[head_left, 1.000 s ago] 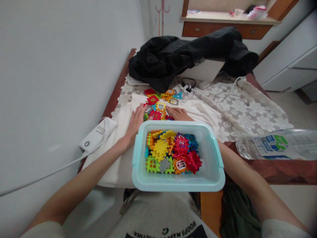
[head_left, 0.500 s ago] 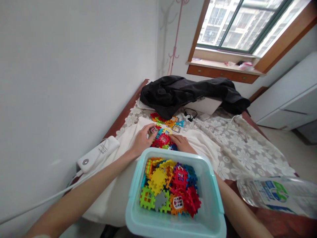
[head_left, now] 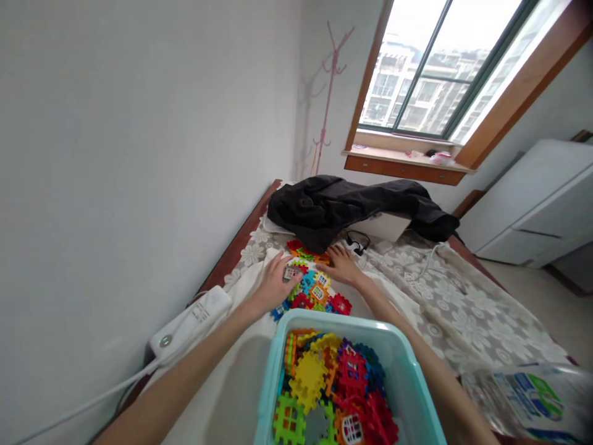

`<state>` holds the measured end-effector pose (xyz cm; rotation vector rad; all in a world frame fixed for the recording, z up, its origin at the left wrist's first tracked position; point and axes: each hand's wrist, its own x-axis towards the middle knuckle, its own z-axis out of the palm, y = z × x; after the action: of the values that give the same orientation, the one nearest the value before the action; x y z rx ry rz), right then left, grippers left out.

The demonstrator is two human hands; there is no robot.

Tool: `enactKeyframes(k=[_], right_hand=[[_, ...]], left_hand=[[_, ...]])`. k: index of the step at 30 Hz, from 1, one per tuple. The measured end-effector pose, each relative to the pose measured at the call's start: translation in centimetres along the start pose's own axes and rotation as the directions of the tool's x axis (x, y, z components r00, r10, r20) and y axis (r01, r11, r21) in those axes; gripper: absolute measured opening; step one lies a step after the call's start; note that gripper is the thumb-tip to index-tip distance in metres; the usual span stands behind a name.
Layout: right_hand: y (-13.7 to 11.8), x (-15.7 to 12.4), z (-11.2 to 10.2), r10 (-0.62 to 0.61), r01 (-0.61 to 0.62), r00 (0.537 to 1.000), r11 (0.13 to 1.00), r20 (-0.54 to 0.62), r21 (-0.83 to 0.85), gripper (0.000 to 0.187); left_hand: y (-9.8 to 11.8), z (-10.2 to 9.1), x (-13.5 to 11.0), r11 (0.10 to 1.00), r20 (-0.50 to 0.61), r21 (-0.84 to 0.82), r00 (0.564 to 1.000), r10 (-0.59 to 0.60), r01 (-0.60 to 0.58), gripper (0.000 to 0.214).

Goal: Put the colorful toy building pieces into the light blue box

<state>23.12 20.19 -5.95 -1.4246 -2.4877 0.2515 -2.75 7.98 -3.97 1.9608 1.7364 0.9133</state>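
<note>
A heap of coloured plastic interlocking tiles [head_left: 311,290] lies on a white cloth on the table. My left hand [head_left: 274,285] rests on the heap's left side, fingers curled over a grey tile [head_left: 292,272]. My right hand [head_left: 343,264] lies flat on the far right of the heap, fingers spread over the tiles. Close to me stands a light blue plastic bin [head_left: 269,395] filled with several more tiles [head_left: 337,389] in yellow, red, green and orange.
A black jacket [head_left: 352,207] is draped over a white box at the table's far end, with a black cable beside it. A white power unit [head_left: 192,321] with a cord lies at the left edge. A plastic water bottle [head_left: 523,395] lies at right.
The view has tilted upward, so the bin sits lower in frame. Both hands have reached farther across the heap; the right hand moved to its far right side.
</note>
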Motion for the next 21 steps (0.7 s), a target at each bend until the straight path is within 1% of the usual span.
enactKeyframes(k=[3,5,6,8,10,11,13,16,19,21], right_hand=[[-0.3,-0.5,0.7,-0.03,0.032,0.992,0.999,-0.12,0.011,0.064],[-0.3,-1.0,0.7,-0.003,0.009,0.98,1.0,-0.197,0.025,0.057],[-0.2,-1.2,0.6,0.008,-0.004,0.976,1.0,-0.217,0.019,0.056],[-0.2,-1.4,0.4,0.002,-0.008,0.975,1.0,-0.222,-0.026,0.059],[-0.2,-1.4,0.3,-0.027,0.012,0.98,0.997,-0.196,-0.076,0.062],[-0.3,-1.3,0.3,-0.04,0.023,0.983,0.995,-0.179,-0.094,0.061],[-0.4,-1.2,0.3,-0.042,0.024,0.985,0.994,-0.168,-0.108,0.055],[-0.5,-0.8,0.3,-0.033,0.013,0.983,0.993,-0.183,-0.114,0.05],[-0.3,-0.6,0.3,-0.034,0.018,0.985,0.995,-0.168,-0.097,0.058],[-0.1,-0.5,0.2,-0.034,0.023,0.989,0.997,-0.147,-0.079,0.063]], left_hand=[[0.2,-0.2,3.4,0.972,0.069,0.232,0.996,-0.059,0.041,0.063],[0.5,0.2,6.2,0.954,0.102,0.296,0.991,-0.084,0.05,0.062],[0.7,0.4,7.5,0.947,0.12,0.316,0.988,-0.098,0.056,0.066],[1.0,0.9,9.8,0.934,0.166,0.351,0.977,-0.134,0.068,0.076],[1.5,1.2,11.2,0.921,0.212,0.384,0.965,-0.152,0.06,0.085],[1.7,1.3,11.6,0.917,0.23,0.396,0.962,-0.148,0.046,0.086],[2.1,1.4,11.8,0.912,0.249,0.411,0.961,-0.117,0.004,0.081],[2.5,1.6,11.5,0.908,0.247,0.416,0.967,-0.054,-0.055,0.063],[2.7,1.8,11.1,0.907,0.247,0.408,0.969,0.001,-0.105,0.043],[2.8,2.0,11.0,0.903,0.26,0.407,0.965,0.027,-0.135,0.035]])
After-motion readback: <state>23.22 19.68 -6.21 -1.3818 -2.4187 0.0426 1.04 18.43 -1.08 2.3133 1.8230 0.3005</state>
